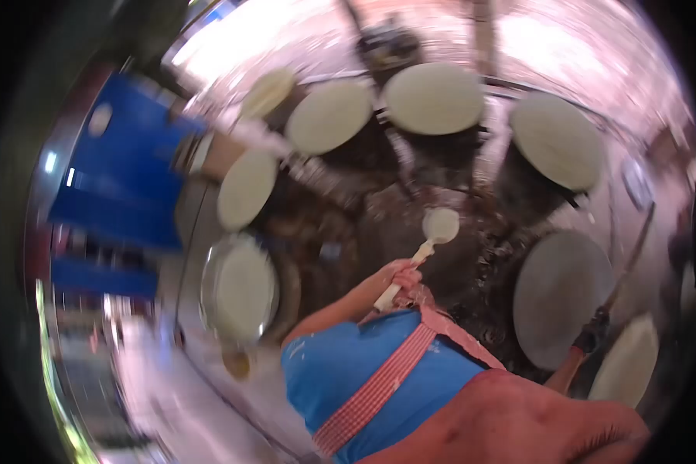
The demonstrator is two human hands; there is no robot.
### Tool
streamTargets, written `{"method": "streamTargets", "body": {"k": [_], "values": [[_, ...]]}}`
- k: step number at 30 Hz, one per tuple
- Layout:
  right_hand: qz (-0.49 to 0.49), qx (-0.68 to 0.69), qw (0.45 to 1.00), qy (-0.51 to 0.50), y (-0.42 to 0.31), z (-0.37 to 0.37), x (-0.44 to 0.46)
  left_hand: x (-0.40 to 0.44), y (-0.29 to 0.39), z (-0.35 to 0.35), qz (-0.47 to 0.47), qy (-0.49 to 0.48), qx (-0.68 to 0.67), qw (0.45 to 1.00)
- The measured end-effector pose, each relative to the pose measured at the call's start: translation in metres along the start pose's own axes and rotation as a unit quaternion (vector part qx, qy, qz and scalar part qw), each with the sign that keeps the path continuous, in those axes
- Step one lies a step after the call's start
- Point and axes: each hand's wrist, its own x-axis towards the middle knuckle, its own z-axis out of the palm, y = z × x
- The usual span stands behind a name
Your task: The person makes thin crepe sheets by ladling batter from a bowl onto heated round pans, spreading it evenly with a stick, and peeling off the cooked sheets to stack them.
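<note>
My left hand [402, 280] is wrapped round the pale handle of a ladle [419, 254]. The ladle's round cup [441, 225] looks filled with something whitish and is over the dark floor between the griddles. On the right, my right hand [592, 334], in a dark glove, grips a long brown stick [632, 263] that points away from me. A shiny oval [636, 182] lies near the stick's far end; whether they join I cannot tell. Nearest that hand are a bare grey griddle [562, 300] and a round pale sheet [626, 362].
Pale round sheets stand in an arc ahead, among them a far one [433, 98], one to the right [557, 141] and one to the left [247, 189]. A shiny-rimmed basin [206, 290] with pale contents is at the left. Beyond it hangs a blue panel [120, 170].
</note>
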Motion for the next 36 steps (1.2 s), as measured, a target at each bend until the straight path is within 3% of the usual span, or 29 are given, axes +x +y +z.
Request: {"method": "streamTargets", "body": {"k": [1,2,4,5,6,7,8,10,13,14,15,16,17,18,19,21,22,23,25,26,28,31,33,34,36], "values": [[0.187,-0.074,0.98,0.012,-0.038,0.105,0.0,-0.017,-0.004,-0.008,0.005,-0.054,-0.054,0.997],[0.215,-0.042,0.976,0.011,-0.004,0.161,0.005,-0.043,-0.003,-0.017,0.007,-0.108,-0.1,0.989],[0.241,-0.116,0.942,-0.205,0.049,0.26,-0.008,-0.093,-0.012,-0.041,0.034,-0.177,-0.152,0.972],[0.066,-0.259,0.919,-0.291,0.1,0.304,-0.016,-0.122,-0.016,-0.052,0.089,-0.168,-0.17,0.967],[0.192,-0.153,0.915,-0.32,0.072,0.378,-0.059,-0.15,-0.019,-0.068,0.139,-0.156,-0.187,0.96],[-0.056,-0.278,0.859,-0.427,0.142,0.415,-0.057,-0.176,-0.022,-0.09,0.156,-0.164,-0.2,0.953],[-0.084,-0.281,0.807,-0.513,0.108,0.482,-0.106,-0.203,-0.029,-0.117,0.226,-0.162,-0.199,0.94],[0.042,-0.416,0.72,-0.553,0.012,0.611,-0.229,-0.258,-0.038,-0.162,0.352,-0.132,-0.186,0.908],[-0.134,-0.317,0.633,-0.693,0.035,0.72,-0.342,-0.318,-0.042,-0.262,0.411,-0.186,-0.196,0.871],[-0.187,-0.287,0.598,-0.725,0.032,0.754,-0.383,-0.342,-0.042,-0.279,0.503,-0.079,-0.095,0.855],[-0.295,-0.294,0.558,-0.717,0.059,0.787,-0.414,-0.354,-0.036,-0.315,0.479,-0.009,-0.108,0.871],[-0.393,-0.294,0.51,-0.707,0.087,0.803,-0.451,-0.371,-0.034,-0.325,0.552,0.048,-0.088,0.828],[-0.385,-0.34,0.433,-0.741,0.063,0.818,-0.495,-0.39,-0.033,-0.332,0.619,0.111,-0.063,0.775],[-0.386,-0.374,0.36,-0.763,0.041,0.845,-0.538,-0.401,-0.025,-0.35,0.606,0.126,-0.087,0.78],[-0.387,-0.371,0.35,-0.768,0.062,0.859,-0.571,-0.409,-0.015,-0.373,0.592,0.14,-0.108,0.786],[-0.469,-0.413,0.191,-0.757,0.113,0.844,-0.614,-0.378,0.007,-0.474,0.539,0.168,-0.201,0.8],[-0.482,-0.385,0.165,-0.769,0.112,0.846,-0.633,-0.376,0.02,-0.513,0.506,0.248,-0.153,0.812],[-0.487,-0.381,0.153,-0.771,0.094,0.862,-0.637,-0.377,0.034,-0.535,0.476,0.323,-0.101,0.812],[-0.37,-0.326,0.241,-0.836,0.046,0.871,-0.63,-0.371,0.039,-0.554,0.416,0.338,-0.107,0.837],[-0.373,-0.351,0.27,-0.815,0.071,0.86,-0.614,-0.37,0.04,-0.556,0.398,0.305,-0.143,0.853],[-0.311,-0.463,0.214,-0.802,0.093,0.829,-0.609,-0.374,0.045,-0.541,0.39,0.181,-0.261,0.864],[-0.324,-0.433,0.246,-0.805,0.109,0.765,-0.599,-0.409,0.04,-0.485,0.373,-0.041,-0.442,0.815],[-0.234,-0.415,0.377,-0.794,0.088,0.74,-0.587,-0.442,0.037,-0.436,0.377,-0.119,-0.476,0.786],[-0.238,-0.403,0.379,-0.798,0.074,0.746,-0.588,-0.465,0.035,-0.409,0.397,-0.133,-0.469,0.778],[-0.319,-0.321,0.456,-0.767,0.026,0.758,-0.589,-0.514,0.023,-0.349,0.485,-0.082,-0.382,0.782]]}}
